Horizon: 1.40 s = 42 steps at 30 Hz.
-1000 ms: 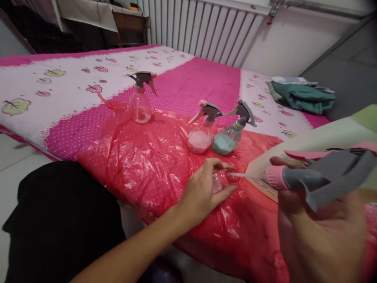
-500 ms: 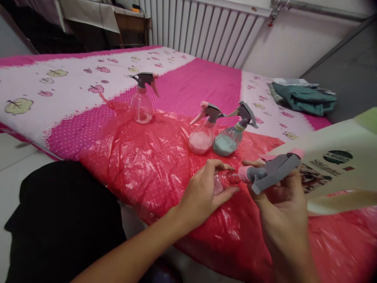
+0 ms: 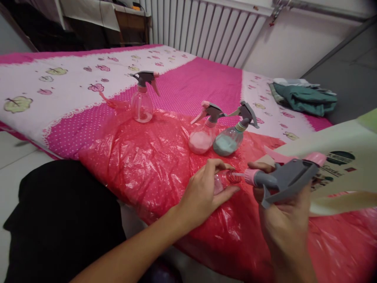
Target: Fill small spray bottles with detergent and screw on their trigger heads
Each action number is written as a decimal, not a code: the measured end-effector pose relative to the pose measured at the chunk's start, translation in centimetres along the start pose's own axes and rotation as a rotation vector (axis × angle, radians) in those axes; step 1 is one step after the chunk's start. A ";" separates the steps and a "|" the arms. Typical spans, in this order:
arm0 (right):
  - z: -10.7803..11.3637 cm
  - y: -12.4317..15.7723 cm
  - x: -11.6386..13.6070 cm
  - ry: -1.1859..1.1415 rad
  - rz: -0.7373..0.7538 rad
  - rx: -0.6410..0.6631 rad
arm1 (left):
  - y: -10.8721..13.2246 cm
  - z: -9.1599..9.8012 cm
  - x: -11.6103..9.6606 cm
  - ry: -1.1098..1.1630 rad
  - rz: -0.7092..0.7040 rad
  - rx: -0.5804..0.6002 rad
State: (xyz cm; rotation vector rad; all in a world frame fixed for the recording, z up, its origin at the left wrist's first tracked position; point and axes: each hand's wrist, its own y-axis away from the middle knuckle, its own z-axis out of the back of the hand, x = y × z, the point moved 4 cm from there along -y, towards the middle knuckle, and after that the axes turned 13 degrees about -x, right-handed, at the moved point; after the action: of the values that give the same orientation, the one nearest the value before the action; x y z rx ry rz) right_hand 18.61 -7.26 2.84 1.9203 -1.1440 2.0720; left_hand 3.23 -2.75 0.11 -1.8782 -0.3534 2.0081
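My left hand (image 3: 203, 192) is wrapped round a small clear bottle (image 3: 219, 181) lying on its side on red plastic sheeting (image 3: 153, 157), with the threaded neck pointing right. My right hand (image 3: 282, 212) grips a grey and pink spray trigger head (image 3: 279, 179); its thin white tube points at the bottle's neck and just reaches the mouth. Whether the tube is inside I cannot tell.
Behind stand three spray bottles: a clear one (image 3: 141, 98), a pink-filled one (image 3: 203, 131) and a blue-filled one (image 3: 231, 135). A white printed bag (image 3: 338, 157) lies at right. Folded green cloth (image 3: 304, 98) rests on the pink bedspread (image 3: 191, 82). A radiator (image 3: 203, 27) lines the wall.
My right hand brought the trigger head leftward to the bottle's neck, then drew back slightly to the right. My left hand has kept its hold on the bottle.
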 end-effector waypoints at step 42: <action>0.0 0.4 3.7 0.133 0.100 -0.060 | -0.1 -0.2 -0.2 0.048 0.011 0.012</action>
State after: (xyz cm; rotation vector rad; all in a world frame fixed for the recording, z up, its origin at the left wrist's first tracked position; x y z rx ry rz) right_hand 17.69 -9.03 5.94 1.7039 -1.2811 2.1515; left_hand 3.48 -2.75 0.31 -1.9217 -0.3181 1.9646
